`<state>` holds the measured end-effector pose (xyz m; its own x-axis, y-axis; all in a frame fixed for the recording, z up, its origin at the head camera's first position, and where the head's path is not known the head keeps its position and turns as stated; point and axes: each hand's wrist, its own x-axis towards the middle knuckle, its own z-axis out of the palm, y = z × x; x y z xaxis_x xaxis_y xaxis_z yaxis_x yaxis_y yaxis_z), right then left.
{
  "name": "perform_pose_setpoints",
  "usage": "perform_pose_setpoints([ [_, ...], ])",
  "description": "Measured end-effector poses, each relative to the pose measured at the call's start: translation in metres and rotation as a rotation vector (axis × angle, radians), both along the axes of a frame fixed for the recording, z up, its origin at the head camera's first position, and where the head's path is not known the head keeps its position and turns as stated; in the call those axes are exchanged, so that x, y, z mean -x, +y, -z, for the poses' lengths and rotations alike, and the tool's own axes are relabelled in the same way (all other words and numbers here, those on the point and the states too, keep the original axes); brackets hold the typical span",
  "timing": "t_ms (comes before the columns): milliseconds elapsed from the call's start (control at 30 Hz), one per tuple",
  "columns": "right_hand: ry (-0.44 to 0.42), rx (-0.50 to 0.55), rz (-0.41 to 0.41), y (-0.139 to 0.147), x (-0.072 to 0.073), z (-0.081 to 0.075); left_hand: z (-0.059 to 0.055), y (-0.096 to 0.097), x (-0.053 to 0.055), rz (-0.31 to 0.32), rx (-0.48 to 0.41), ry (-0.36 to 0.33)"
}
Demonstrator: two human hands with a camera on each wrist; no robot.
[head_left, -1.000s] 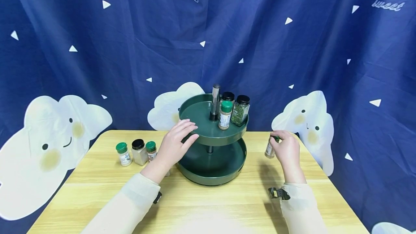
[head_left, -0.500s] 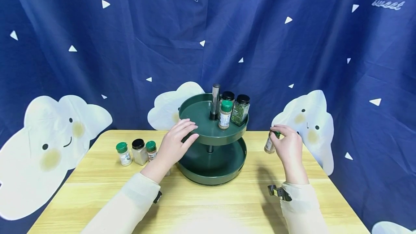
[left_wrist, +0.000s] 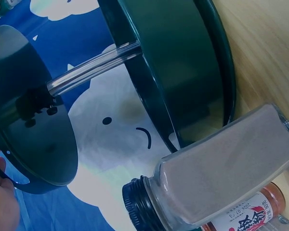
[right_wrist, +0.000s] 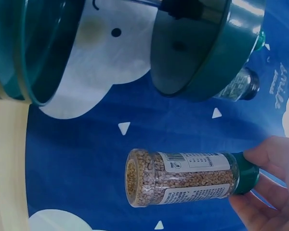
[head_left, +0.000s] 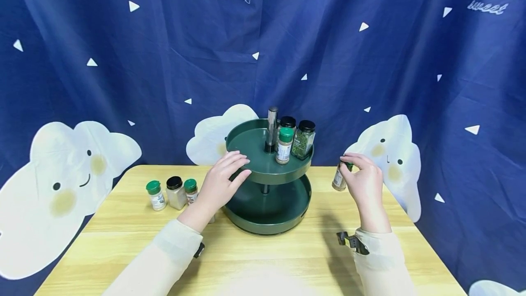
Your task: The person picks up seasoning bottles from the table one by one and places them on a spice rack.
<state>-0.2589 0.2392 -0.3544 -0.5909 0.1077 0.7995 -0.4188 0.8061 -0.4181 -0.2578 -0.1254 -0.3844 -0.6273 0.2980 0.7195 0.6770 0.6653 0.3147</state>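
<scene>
My right hand (head_left: 365, 182) pinches the green cap of a spice jar (head_left: 339, 178) and holds it off the table, right of the rack. The right wrist view shows this jar (right_wrist: 183, 175) full of tan, seed-like grains, with white labels. A dark green two-tier rack (head_left: 271, 178) stands mid-table. On its left side my left hand (head_left: 219, 182) grips the upper tier's rim; in the left wrist view the rim passes between thumb and fingers (left_wrist: 1, 204). The upper tier carries a green-capped jar (head_left: 283, 152), a jar of green flakes (head_left: 304, 143) and a partly hidden black-capped jar (head_left: 288, 121).
Left of the rack, a green-capped jar (head_left: 157, 201), a black-capped jar (head_left: 177, 198) and another green-capped jar (head_left: 191, 191) stand on the wooden table (head_left: 263, 259). A large black-capped jar of pale powder (left_wrist: 226, 163) is mostly behind my left arm. A blue curtain (head_left: 213, 58) hangs behind.
My right hand has raised the spice jar slightly and shifted it a little to the left. My left hand has stayed at the upper tier's rim.
</scene>
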Motion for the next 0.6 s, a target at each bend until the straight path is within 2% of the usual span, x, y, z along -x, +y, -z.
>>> perform_pose_setpoints([
  [300,0.013,0.016,0.003,-0.011,-0.006,-0.017,0.0,0.0,0.001,0.011,-0.014,0.005],
  [600,0.083,0.026,-0.029,-0.023,-0.008,-0.033,-0.001,0.001,0.0,0.007,-0.016,0.001],
])
